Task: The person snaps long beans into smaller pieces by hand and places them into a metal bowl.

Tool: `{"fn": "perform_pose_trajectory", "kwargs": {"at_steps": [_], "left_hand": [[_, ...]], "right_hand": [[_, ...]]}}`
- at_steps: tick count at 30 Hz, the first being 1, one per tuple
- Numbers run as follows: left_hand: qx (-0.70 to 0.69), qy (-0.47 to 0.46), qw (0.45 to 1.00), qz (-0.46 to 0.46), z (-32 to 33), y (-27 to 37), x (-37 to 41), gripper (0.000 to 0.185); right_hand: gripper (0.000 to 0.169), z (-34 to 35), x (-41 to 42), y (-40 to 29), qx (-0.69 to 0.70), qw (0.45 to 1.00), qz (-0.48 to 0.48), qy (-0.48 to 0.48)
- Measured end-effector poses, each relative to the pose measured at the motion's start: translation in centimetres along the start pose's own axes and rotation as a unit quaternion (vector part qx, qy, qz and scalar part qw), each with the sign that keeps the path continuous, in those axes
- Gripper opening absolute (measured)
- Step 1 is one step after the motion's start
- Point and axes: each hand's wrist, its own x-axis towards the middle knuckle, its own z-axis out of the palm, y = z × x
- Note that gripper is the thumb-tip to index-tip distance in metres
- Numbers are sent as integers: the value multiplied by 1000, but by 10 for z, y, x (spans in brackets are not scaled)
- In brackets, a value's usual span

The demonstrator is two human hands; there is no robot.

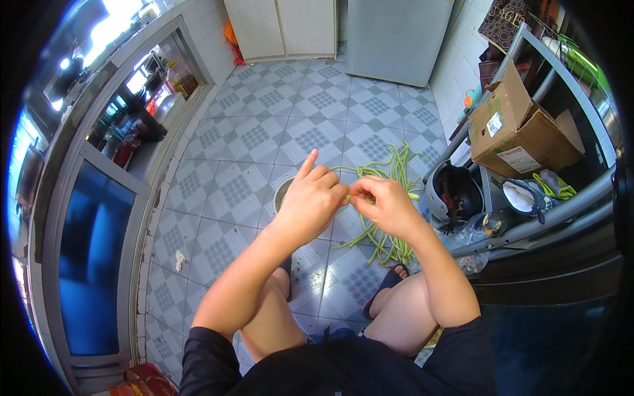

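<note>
My left hand (317, 198) and my right hand (386, 204) meet in front of me above the floor. Pinched between their fingertips is a green bean strand (348, 198), mostly hidden by the fingers. The left index finger points away from me. Behind and below the right hand, a loose heap of long green beans (396, 166), apparently yardlong beans, lies on the floor, its strands spreading towards my right foot. A round metal basin (279, 197) stands under my left hand, which covers most of it; its contents are hidden.
Patterned tiles (237, 193) cover the floor, with a pale scrap (180, 260) on the left. At right, a metal rack (550, 222) holds a cardboard box (520, 133) and a helmet (455, 190). A refrigerator (398, 39) and cabinet (282, 27) stand ahead; a counter cupboard (99, 257) lines the left.
</note>
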Motion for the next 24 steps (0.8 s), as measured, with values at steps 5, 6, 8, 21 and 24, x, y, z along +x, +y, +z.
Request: {"fn": "perform_pose_trajectory", "kwargs": {"at_steps": [5, 6, 8, 21, 24], "left_hand": [[-50, 22, 998, -37, 4, -3, 0, 9], [-69, 34, 996, -47, 5, -3, 1, 8], [-92, 49, 992, -66, 6, -2, 2, 7], [-50, 48, 995, -75, 8, -10, 1, 8], [-72, 95, 986, -116, 8, -9, 2, 8]], "right_hand": [[16, -3, 3, -4, -109, 992, -57, 10], [16, -3, 4, -2, -91, 994, -50, 16], [16, -3, 6, 1, -56, 997, -37, 29], [10, 15, 19, -7, -185, 971, -94, 116], [9, 22, 21, -9, -185, 961, -116, 170]]}}
